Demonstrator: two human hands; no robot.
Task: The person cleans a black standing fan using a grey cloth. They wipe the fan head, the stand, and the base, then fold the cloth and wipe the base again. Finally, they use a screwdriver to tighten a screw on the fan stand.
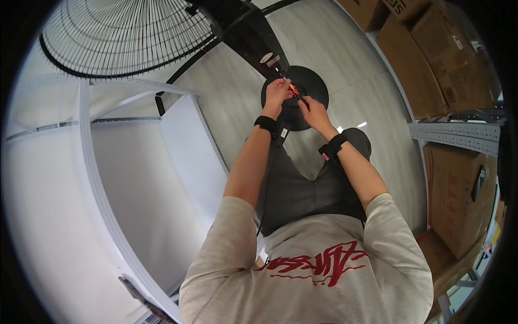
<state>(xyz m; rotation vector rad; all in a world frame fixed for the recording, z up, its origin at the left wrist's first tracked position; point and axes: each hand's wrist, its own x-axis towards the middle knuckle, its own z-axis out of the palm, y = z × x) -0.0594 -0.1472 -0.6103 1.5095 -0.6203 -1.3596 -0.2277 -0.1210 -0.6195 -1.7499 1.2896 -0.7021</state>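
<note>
My left hand (277, 96) is raised at the lower part of a fan's black column (255, 40), its fingers closed around the front end of a slim tool. My right hand (315, 114) grips the dark handle of that red-and-black hand tool (295, 91), whose exact kind I cannot tell. The tool's far end points at the column, near an oval label and a small pale spot. Beneath both hands lies the fan's round black base (311, 87) on the floor. My fingers hide part of the tool's front.
The fan's wire guard (133, 40) spreads across the upper left. White metal shelving (87, 133) stands at the left. On the right, a metal rack (455, 131) holds several cardboard boxes (412, 69). Pale floor tiles (344, 44) lie around the base.
</note>
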